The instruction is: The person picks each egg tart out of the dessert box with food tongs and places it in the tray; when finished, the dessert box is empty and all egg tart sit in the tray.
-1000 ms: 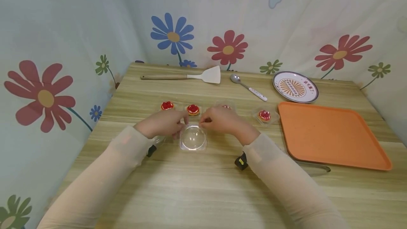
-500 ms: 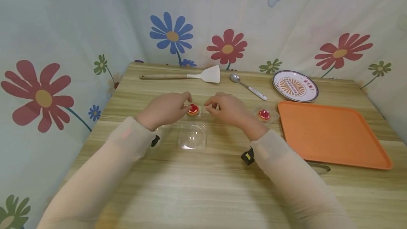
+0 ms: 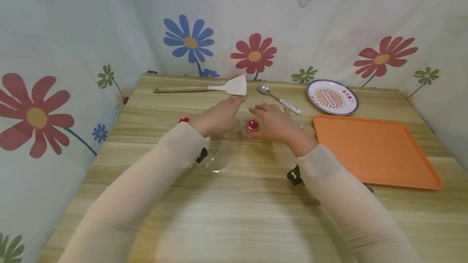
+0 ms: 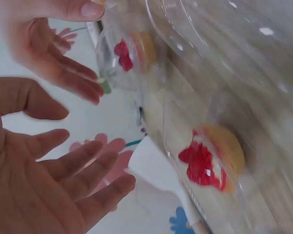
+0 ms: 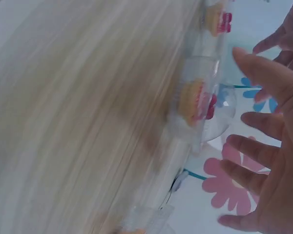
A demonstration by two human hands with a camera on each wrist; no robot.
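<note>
My left hand reaches over the middle of the table with its fingers apart and nothing in them; the left wrist view shows its palm. My right hand is beside a small red-topped tart in a clear plastic box, its fingers spread in the right wrist view. A clear dome sits over that tart. Another red-topped tart lies in a clear box under my left hand, hidden in the head view. Nearer me, partly behind my left sleeve, lies an open clear lid or box half.
Farther left is another tart; one more is mostly behind my right hand. At the back lie a white spatula, a spoon and a patterned plate. An orange tray takes up the right side.
Both hands have left the clear lid near me, passed over the second tart and moved rightward to the third. Their pinched fingers have spread. The view has shifted slightly.
</note>
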